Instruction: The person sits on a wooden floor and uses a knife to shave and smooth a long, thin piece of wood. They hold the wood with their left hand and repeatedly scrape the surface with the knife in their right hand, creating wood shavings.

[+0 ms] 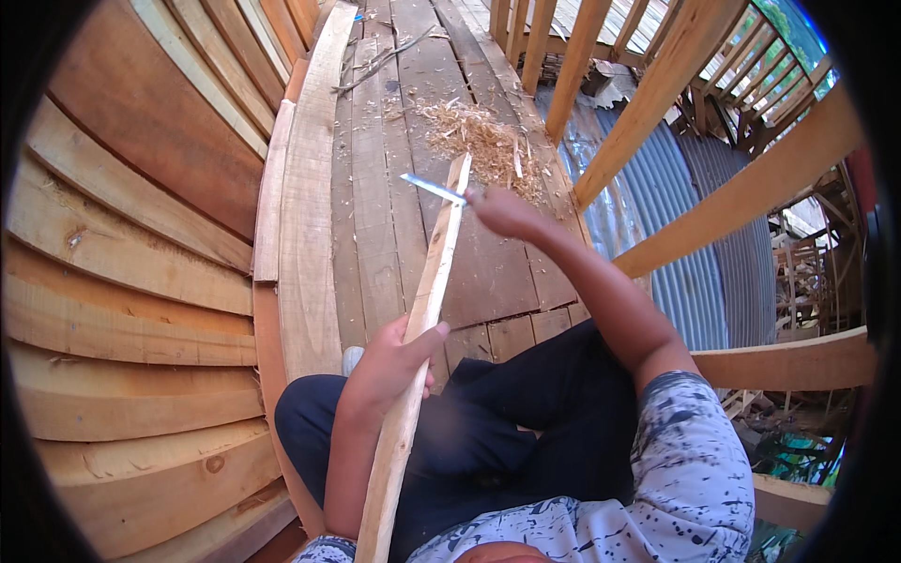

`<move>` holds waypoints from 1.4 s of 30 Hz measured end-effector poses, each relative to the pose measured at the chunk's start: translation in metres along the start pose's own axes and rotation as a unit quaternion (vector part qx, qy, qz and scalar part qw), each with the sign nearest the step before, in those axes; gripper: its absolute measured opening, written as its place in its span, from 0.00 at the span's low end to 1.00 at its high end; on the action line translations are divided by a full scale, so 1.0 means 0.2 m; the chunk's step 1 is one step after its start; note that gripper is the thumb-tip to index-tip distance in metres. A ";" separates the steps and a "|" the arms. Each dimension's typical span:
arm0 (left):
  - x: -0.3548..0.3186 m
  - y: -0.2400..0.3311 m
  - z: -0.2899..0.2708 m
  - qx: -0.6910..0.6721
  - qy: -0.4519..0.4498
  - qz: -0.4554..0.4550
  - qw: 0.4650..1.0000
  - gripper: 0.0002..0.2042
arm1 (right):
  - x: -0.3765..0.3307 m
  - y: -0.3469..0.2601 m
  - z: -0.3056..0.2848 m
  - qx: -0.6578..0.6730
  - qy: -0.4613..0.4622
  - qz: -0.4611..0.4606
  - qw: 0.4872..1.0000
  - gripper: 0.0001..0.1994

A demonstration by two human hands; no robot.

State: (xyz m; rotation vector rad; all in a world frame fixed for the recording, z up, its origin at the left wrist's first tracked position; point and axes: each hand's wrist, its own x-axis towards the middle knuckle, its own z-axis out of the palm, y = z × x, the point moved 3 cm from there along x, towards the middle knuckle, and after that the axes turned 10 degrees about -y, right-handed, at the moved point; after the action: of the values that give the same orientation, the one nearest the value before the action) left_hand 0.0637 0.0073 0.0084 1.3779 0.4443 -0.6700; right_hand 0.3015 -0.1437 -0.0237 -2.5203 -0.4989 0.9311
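Bright, diffuse daylight is recorded across the plank floor (371, 253); only soft shadows are cast. Glare is noted on the knife blade (432, 189), and a pale sheen on the corrugated sheets (671, 220) beyond the floor's right edge. Wall boards (141, 314) past its left edge are bowed by fisheye distortion. A hazy smudge is seen over the dark trousers (554, 413).

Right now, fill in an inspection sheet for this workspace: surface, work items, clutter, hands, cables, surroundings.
Surface: plank floor, with gaps between some boards.
Work items: long wooden strip, held at a slant; knife, blade crossing the strip near its far end, contact unclear.
Clutter: wood shavings heaped beyond the strip; thin sticks farther off.
Hands: left hand grips the strip; right hand holds the knife.
Cables: nothing seen.
Surroundings: plank wall left; wooden railing right, corrugated metal sheets beyond.
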 end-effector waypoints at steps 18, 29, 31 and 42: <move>0.04 -0.03 0.03 0.000 -0.012 -0.008 1.000 0.17 | 0.01 0.05 0.07 0.006 0.027 -0.064 0.998 0.33; 0.01 0.00 0.04 -0.008 -0.027 -0.003 1.000 0.15 | -0.06 0.02 0.06 0.109 -0.094 -0.005 0.990 0.34; 0.01 0.00 0.04 -0.016 -0.030 0.000 0.999 0.15 | -0.05 0.04 0.07 0.170 -0.117 0.009 0.979 0.32; 0.01 0.02 0.03 -0.037 -0.032 0.023 0.999 0.16 | 0.01 0.08 0.08 0.405 -0.261 0.020 0.876 0.31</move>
State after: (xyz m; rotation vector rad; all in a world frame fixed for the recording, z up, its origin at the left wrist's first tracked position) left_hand 0.0665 0.0009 0.0106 1.2900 0.3806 -0.6526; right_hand 0.2939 -0.1523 -0.0434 -1.5184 -0.1355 1.4676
